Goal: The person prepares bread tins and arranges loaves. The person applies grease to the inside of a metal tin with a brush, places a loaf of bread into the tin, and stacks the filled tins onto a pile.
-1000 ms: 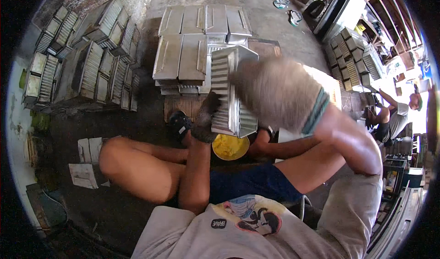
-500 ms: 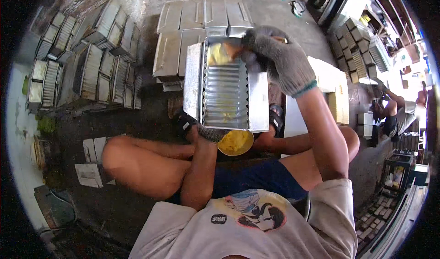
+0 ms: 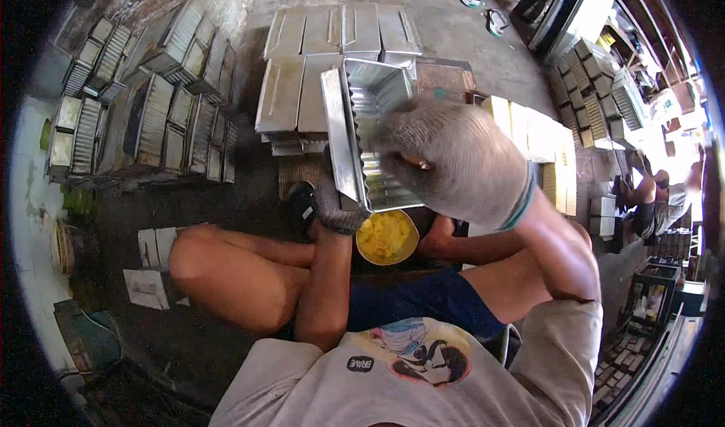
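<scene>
My gloved left hand grips a ribbed silver metal pan from below and its left side. The pan is tilted, its inside facing right. My gloved right hand, smeared by motion, is closed on a short wooden brush handle over the pan; the brush head is hidden. Under the pan, a bowl of yellow paste sits between my sandalled feet.
Lidded metal tins are stacked ahead; ribbed tins stand in piles at left and far right. Pale yellow blocks are beside my right knee. Another person sits at far right. Loose flip-flops lie behind.
A second ago the pan was similarly tilted; half a second ago it faced up with the yellow-smeared brush inside. Now it is tilted again, and my right hand has swung lower.
</scene>
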{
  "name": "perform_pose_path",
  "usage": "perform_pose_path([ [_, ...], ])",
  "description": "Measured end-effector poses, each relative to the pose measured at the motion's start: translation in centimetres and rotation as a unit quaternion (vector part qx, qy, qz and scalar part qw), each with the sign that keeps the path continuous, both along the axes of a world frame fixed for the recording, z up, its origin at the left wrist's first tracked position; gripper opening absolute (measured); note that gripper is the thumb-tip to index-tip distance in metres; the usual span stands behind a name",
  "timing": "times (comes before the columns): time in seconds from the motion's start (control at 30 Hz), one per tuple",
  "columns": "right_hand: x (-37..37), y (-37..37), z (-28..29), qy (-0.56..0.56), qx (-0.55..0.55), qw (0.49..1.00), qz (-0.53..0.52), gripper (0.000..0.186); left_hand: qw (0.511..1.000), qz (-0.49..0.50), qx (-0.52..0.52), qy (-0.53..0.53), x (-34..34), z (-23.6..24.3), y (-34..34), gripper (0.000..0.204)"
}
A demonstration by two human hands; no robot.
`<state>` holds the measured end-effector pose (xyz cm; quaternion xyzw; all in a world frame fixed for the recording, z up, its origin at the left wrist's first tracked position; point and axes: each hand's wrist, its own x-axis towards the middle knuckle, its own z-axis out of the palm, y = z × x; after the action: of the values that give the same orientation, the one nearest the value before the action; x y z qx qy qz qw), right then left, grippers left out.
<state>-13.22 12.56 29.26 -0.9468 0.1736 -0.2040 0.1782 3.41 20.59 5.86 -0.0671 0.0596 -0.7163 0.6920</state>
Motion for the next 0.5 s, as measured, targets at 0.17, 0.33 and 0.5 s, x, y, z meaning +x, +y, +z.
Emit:
perform_pose_path([
  [0.17,-3.4,-2.7,0.4,-0.002,0.49,0.868,0.084,0.021,0.966,-0.076,-0.14,0.202,2.2,-3.3,0.7,0.054],
  [0.33,-6.4,-3.0,0.0,-0.231,0.413,0.852,-0.226,0.017,0.916,-0.103,-0.235,0.307,-2.3,-1.7,0.4,0.055],
  [0.5,-6.4,-0.3,-0.3,-0.136,0.253,0.946,0.152,0.018,0.996,0.054,0.01,0.074,-0.5,-6.1,-0.3,0.056],
])
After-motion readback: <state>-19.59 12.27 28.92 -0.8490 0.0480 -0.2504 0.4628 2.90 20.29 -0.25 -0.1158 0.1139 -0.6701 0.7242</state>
